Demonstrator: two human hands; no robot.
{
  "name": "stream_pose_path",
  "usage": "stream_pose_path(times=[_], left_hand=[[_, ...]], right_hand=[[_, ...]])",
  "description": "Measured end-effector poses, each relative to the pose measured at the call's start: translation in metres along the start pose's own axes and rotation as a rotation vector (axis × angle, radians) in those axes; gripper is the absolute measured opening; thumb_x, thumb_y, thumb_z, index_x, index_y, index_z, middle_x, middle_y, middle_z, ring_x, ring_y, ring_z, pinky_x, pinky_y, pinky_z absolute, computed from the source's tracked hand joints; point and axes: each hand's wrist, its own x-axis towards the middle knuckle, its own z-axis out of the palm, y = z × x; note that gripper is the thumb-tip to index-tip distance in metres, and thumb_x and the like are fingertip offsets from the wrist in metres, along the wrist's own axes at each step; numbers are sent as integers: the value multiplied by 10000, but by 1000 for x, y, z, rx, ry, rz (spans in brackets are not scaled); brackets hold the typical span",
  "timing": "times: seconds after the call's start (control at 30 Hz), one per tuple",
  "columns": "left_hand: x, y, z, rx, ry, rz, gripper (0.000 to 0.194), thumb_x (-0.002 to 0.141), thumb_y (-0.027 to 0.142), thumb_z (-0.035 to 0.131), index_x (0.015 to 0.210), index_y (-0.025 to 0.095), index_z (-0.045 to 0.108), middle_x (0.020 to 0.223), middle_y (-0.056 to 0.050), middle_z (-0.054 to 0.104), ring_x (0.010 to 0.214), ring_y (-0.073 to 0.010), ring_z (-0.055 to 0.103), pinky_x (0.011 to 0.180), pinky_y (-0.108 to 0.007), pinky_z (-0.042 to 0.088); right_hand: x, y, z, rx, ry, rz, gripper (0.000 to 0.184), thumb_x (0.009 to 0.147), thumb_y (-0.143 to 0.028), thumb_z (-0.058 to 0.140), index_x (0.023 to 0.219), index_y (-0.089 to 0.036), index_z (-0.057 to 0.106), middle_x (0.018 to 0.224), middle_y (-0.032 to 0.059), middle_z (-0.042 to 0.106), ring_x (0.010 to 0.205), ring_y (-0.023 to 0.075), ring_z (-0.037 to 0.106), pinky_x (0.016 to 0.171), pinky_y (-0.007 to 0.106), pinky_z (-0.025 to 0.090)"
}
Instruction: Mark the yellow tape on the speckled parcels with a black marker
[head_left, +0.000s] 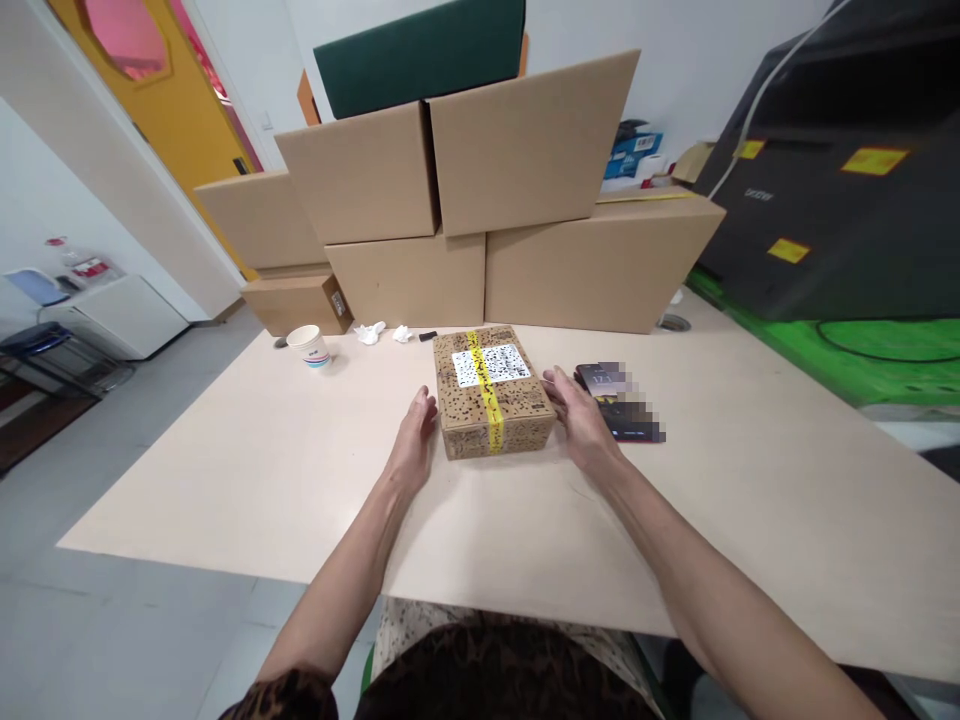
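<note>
Dark patterned clothing [510,685] on the person's torso fills the bottom edge, closest to the viewer. Two bare forearms reach forward from it over the near edge of a pale tabletop [247,470], slanting inward. Between the hands sits a speckled cardboard box [465,410], flat on the table, with a white printed label [506,362] and a strip of yellow tape [491,403] across its top. Left hand [415,430] stands on its side, thumb up and fingers slightly curved, just beside the box's left side. Right hand [581,418] mirrors it at the right side, fingers loosely spread toward the box. Both grips are wide, set as far apart as the box; whether any fingertips touch it, I cannot tell. Just right of the right hand lies a smartphone [607,382], partly pixelated. Beyond the left hand stand a paper cup [309,347] and crumpled tissues [370,333]. Broad tabletop stretches left of the left hand to a slanting edge; ahead of both hands, only a narrow strip separates the box from stacked cartons [540,150].
</note>
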Motion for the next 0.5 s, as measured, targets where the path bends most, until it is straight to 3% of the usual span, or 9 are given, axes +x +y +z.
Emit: stream_pose_path(times=[0.07, 0.13, 0.33, 0.5], left_hand=[[0, 3, 5, 44, -33, 4, 605, 855, 628, 684, 1298, 218, 653, 1459, -97, 621, 1461, -322, 448, 1243, -478, 292], [-3, 6, 9, 71, -79, 56, 600, 836, 533, 742, 1335, 217, 637, 1496, -87, 590, 1463, -331, 444, 1239, -476, 301], [-10, 12, 4, 76, -105, 315, 670, 688, 245, 831, 1327, 318, 646, 1547, -12, 540, 1512, -299, 369, 1257, -436, 270], [-10, 16, 2, 42, -8, 319, 519, 755, 443, 795, 1236, 271, 702, 1493, -69, 587, 1491, -324, 397, 1227, -469, 311]], right_hand=[[-2, 0, 2, 52, -79, -19, 532, 740, -719, 707, 1005, -258, 715, 1143, 34, 772, 1188, 267, 658, 1012, 398, 509], [-6, -2, 4, 118, -149, -65, 499, 756, -666, 725, 1057, -268, 707, 1175, 23, 763, 1207, 257, 653, 1011, 394, 511], [-13, -18, 5, 233, -125, -243, 431, 813, -622, 675, 1103, -305, 699, 1257, 30, 727, 1260, 234, 623, 1050, 402, 491], [-10, -20, 3, 246, -99, -266, 366, 823, -606, 652, 987, -283, 702, 1142, 38, 756, 1226, 266, 645, 981, 421, 525]])
